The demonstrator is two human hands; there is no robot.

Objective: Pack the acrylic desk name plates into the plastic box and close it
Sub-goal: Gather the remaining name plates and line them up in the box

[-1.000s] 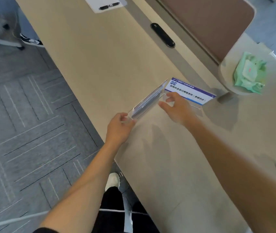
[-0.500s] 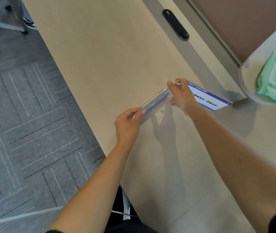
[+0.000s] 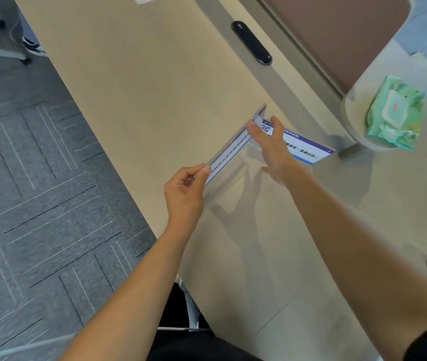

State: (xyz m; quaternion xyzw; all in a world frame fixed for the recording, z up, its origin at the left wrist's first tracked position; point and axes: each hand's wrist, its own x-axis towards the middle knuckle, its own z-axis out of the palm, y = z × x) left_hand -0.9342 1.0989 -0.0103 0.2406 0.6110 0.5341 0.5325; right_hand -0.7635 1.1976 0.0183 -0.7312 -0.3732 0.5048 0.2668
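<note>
My left hand (image 3: 185,192) pinches the near end of a clear acrylic name plate (image 3: 229,149), seen edge-on and lifted off the beige desk (image 3: 142,82). My right hand (image 3: 272,149) hovers with spread fingers just right of that plate's far half; whether the thumb touches it I cannot tell. Under and behind my right hand a second name plate (image 3: 306,149) with a white and blue printed card lies on the desk. No plastic box shows in this view.
A green pack of wet wipes (image 3: 394,113) rests on a small round side table (image 3: 358,108) at the right. A black oval cable grommet (image 3: 251,43) sits in the desk's rear strip, beside a brown partition (image 3: 337,35). Grey carpet (image 3: 38,191) lies left of the desk edge.
My right hand has let go of the plate's far end and spread its fingers. My left hand keeps its pinch on the near end, and the plate now tilts higher above the desk.
</note>
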